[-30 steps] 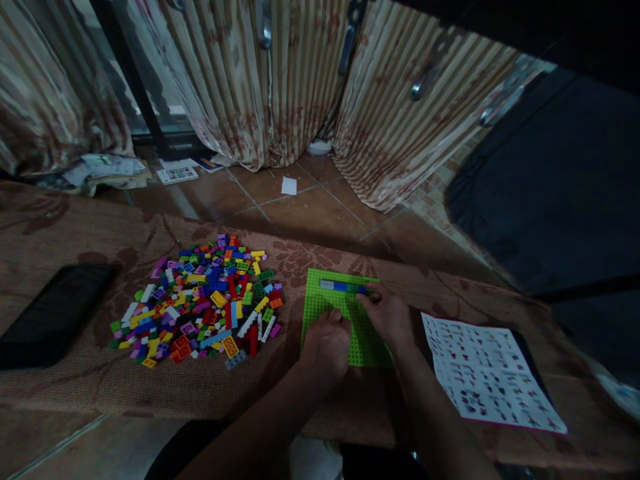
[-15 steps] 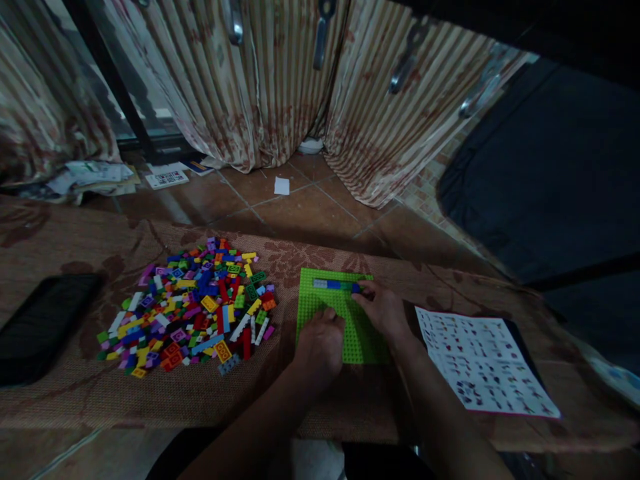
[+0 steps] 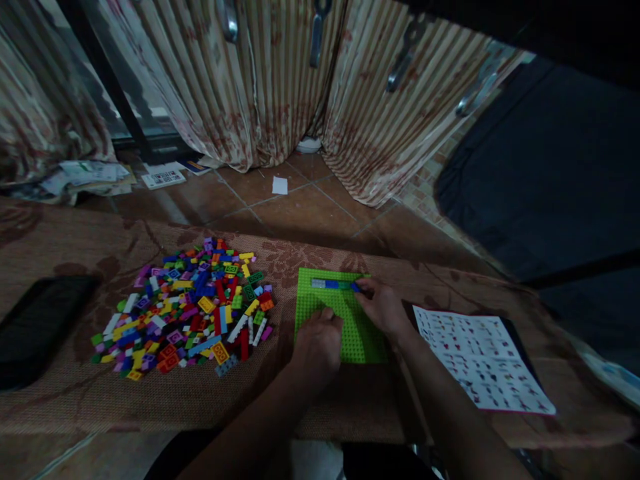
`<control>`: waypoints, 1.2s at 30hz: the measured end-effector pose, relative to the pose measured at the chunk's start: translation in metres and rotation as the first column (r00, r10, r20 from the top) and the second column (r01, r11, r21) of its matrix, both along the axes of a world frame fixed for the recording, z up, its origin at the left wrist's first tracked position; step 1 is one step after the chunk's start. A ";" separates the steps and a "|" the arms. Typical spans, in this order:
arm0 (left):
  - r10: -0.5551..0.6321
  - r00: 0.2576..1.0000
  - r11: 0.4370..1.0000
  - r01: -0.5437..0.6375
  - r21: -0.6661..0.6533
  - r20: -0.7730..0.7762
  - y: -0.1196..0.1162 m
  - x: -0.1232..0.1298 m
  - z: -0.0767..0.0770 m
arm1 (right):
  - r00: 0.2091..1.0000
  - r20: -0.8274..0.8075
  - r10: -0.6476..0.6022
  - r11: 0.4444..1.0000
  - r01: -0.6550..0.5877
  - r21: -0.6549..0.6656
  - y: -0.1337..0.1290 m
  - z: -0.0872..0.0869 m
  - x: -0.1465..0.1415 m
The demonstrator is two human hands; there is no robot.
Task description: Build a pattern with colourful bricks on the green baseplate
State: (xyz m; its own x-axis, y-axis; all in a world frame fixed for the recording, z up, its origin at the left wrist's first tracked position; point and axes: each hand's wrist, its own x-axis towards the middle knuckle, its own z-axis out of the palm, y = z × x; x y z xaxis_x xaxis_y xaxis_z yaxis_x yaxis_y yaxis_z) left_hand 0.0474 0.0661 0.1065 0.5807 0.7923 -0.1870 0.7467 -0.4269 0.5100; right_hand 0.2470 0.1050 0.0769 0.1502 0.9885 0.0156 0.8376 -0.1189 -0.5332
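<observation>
A bright green studded baseplate (image 3: 363, 343) lies on the cloth-covered table before me. Near its far edge runs a row of bricks: a grey brick (image 3: 318, 283), a blue brick (image 3: 331, 284) and a dark green brick (image 3: 345, 285). At the row's right end, my right hand (image 3: 384, 305) pinches a small dark blue brick (image 3: 355, 287) against the plate. My left hand (image 3: 319, 340) rests over the plate's left part with its fingers curled closed; whatever they may hold is hidden.
A heap of mixed coloured bricks (image 3: 195, 300) spreads left of the baseplate. Further left lies a black phone-like object (image 3: 43, 320). To the right is a printed sheet (image 3: 483, 360) with small pictures. Beyond the table's far edge are floor tiles (image 3: 295, 210) and striped curtains (image 3: 280, 80).
The view has shifted slightly. Both hands stay in nearly the same places, the right one still pinching the dark blue brick at the row's end.
</observation>
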 end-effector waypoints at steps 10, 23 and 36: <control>0.012 0.999 1.000 -0.013 0.019 0.048 0.001 -0.001 -0.007 | 0.997 -0.048 0.059 0.998 -0.059 0.012 0.013 0.004 0.012; 0.194 0.981 0.963 -0.189 0.190 -0.007 0.033 0.002 0.018 | 0.951 -0.261 0.167 0.985 -0.174 -0.006 0.016 0.005 0.022; -0.005 0.992 0.956 0.041 0.291 -0.125 0.089 0.054 -0.003 | 0.946 -0.160 0.282 0.958 -0.270 0.093 0.023 -0.005 0.029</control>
State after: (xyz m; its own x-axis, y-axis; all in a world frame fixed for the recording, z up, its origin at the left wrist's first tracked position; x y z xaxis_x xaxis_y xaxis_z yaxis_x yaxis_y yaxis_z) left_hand 0.1015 0.1549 0.1035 0.5869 0.8094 -0.0191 0.7833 -0.5617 0.2662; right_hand 0.2756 0.1275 0.0717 -0.1223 0.9890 0.0832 0.7285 0.1463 -0.6692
